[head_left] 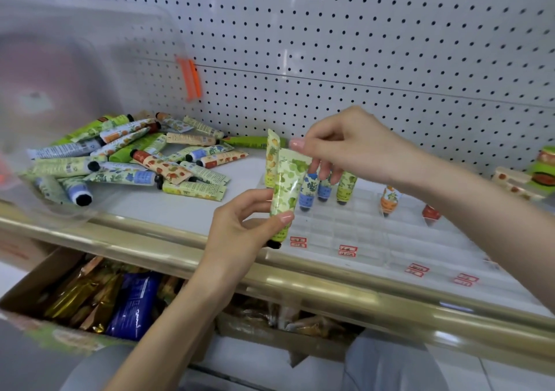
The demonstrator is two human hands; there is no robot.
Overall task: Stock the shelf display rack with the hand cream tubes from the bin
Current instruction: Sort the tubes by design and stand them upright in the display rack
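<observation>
Left hand (pixel 240 228) grips a light green leaf-print hand cream tube (pixel 285 186) cap-down above the clear plastic display rack (pixel 360 234), right hand (pixel 354 144) pinching its crimped top end.

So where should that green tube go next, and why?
Probably lower the green tube, cap down, into a free slot of the clear rack, next to the standing tubes. The left hand and right hand hold it upright over the rack, and many slots look free.
</observation>
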